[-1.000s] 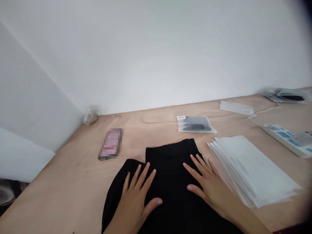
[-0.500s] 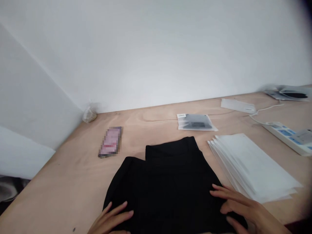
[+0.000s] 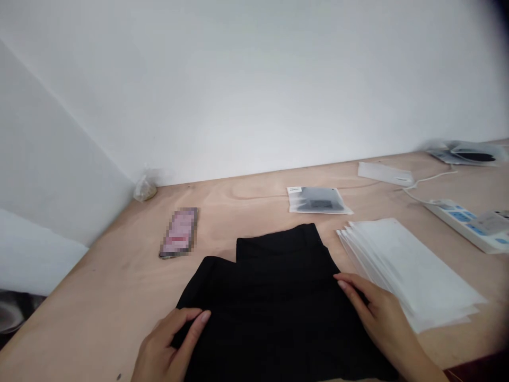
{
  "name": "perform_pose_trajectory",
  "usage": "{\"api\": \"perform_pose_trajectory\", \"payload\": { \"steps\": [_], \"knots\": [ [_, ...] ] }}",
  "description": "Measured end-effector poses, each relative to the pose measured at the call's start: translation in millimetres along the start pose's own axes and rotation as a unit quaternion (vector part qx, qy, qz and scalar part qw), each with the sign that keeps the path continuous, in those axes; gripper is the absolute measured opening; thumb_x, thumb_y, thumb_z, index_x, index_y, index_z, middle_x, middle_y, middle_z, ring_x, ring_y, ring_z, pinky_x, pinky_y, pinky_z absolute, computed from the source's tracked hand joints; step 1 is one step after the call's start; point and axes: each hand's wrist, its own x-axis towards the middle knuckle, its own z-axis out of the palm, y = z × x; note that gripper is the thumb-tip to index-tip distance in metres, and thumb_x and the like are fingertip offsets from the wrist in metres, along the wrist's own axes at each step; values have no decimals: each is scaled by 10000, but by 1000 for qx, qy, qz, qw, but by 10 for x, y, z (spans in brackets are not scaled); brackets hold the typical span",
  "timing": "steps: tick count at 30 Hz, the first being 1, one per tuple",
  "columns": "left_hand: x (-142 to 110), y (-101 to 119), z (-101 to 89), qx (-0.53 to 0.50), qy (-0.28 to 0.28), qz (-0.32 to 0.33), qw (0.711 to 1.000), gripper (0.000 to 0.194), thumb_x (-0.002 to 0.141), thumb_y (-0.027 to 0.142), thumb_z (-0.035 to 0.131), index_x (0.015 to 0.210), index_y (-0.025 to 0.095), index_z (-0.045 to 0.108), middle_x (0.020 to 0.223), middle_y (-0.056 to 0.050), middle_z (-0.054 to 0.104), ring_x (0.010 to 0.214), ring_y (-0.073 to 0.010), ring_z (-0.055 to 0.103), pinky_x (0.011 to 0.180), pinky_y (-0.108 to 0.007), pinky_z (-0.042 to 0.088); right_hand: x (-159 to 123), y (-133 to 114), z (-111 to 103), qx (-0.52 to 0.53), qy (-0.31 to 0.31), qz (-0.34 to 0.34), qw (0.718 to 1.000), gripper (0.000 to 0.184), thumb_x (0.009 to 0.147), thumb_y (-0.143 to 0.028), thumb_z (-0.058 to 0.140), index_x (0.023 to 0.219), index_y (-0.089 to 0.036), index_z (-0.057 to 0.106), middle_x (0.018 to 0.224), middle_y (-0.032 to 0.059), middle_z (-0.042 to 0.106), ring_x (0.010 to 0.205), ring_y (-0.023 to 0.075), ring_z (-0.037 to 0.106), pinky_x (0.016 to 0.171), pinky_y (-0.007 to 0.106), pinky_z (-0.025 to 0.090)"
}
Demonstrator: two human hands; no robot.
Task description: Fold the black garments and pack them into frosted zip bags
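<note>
A pair of black shorts (image 3: 270, 313) lies spread on the table in front of me, its two leg ends pointing away. On the left edge, my left hand (image 3: 173, 339) pinches the black cloth between thumb and fingers. My right hand (image 3: 377, 310) has the right edge of the shorts pinched at its fingertips, somewhat farther from me. The near end of the garment runs out of the bottom of the view. Just right of the shorts lies a fanned stack of frosted white plastic bags (image 3: 413, 270), close to my right hand.
Beyond the shorts lies a frosted packet with dark contents (image 3: 320, 200). A phone (image 3: 178, 232) with a blurred screen is at left. To the right are a power strip (image 3: 469, 225), a white cable (image 3: 429, 178), and a clear pouch (image 3: 385, 173). The wall (image 3: 254, 95) borders the table's back.
Both hands have gone from lying with spread fingers on the shorts to pinching its side edges. My right hand has shifted up and slightly left. The shorts lie almost the same.
</note>
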Motion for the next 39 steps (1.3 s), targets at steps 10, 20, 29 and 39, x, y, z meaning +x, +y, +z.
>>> {"api": "perform_pose_trajectory", "payload": {
  "steps": [10,20,29,39],
  "knots": [
    [280,212,84,153,13,-93,984,405,753,637,427,778,283,621,573,11,630,682,-257,625,615,-320,413,114,-52,137,-90,84,-48,991,240,919,-373,399,1007,-243,582,970,12,706,807,211,674,647,319,494],
    [373,314,121,219,-21,-89,971,389,786,617,393,733,287,590,489,20,580,584,-235,612,531,-282,381,91,-380,101,-121,179,-186,958,173,867,-256,504,1012,-222,591,1079,79,627,1007,248,573,854,426,427],
    [305,219,68,195,-2,-78,978,321,763,539,463,615,270,557,462,52,551,487,-179,563,484,-256,367,-191,-625,269,-63,105,-259,958,321,806,-126,521,1106,-237,543,1208,74,549,1137,247,488,932,427,395],
    [195,76,-39,24,51,56,997,257,751,423,529,592,231,468,621,36,551,628,-149,543,593,-238,416,-27,-103,-19,111,58,77,989,330,841,-448,489,1105,-253,533,903,26,646,872,198,623,700,290,510]
  ]
}}
